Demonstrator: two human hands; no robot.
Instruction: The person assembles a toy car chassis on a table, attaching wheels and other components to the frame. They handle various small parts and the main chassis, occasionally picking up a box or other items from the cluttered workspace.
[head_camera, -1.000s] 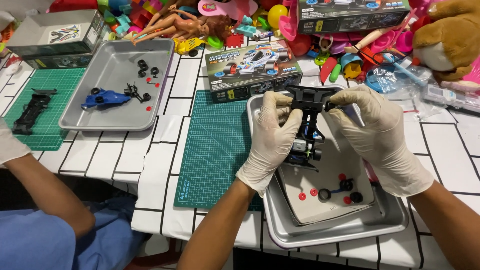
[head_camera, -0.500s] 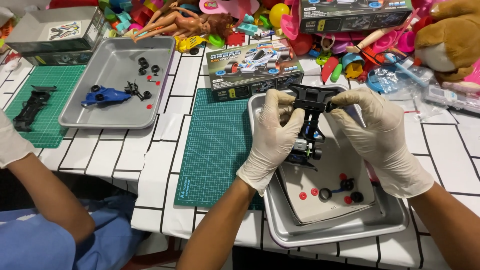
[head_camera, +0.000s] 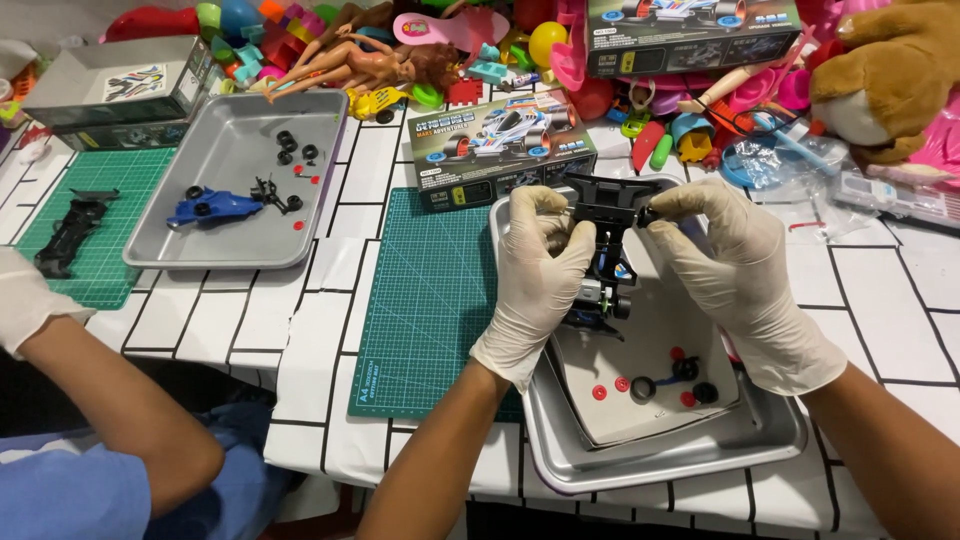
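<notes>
Chassis (head_camera: 603, 262), black plastic, held over the tray (head_camera: 660, 470), looks light, stiff and snappable, pinched by left hand (head_camera: 538, 280) fingers midway and right hand (head_camera: 740, 270) fingers at its wing.

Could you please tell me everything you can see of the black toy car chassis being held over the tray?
The black toy car chassis looks like moulded plastic, long and narrow, with a wide bumper bar at its far end and blue and green parts near its middle. No wheels show on it. It is held roughly lengthwise away from the person, above the metal tray. The gloved left hand grips its left side and the gloved right hand pinches the bumper's right end.
</notes>
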